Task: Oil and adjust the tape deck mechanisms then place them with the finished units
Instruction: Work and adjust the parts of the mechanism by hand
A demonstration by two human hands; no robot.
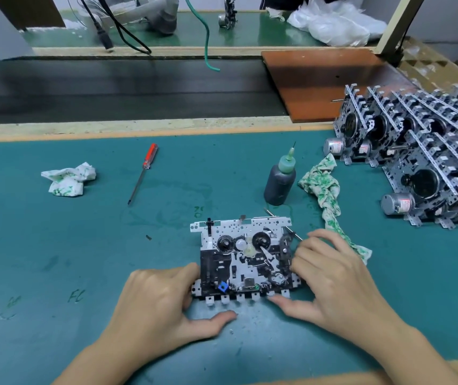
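Observation:
A tape deck mechanism (243, 257) lies flat on the green mat, reels facing up. My left hand (161, 301) holds its left edge, fingers curled at the side and thumb stretched along the front. My right hand (336, 279) grips the right edge, fingers on the black parts and thumb under the front keys. A dark oil bottle (280, 183) with a green needle cap stands upright just beyond the mechanism. The finished units (428, 159) stand stacked in rows at the right.
A red-handled screwdriver (143, 172) lies at the left centre, with a crumpled rag (68, 179) farther left. Another green-printed rag (326, 195) trails beside the bottle. A brown board (322, 81) and a dark conveyor belt (125, 87) lie behind the mat.

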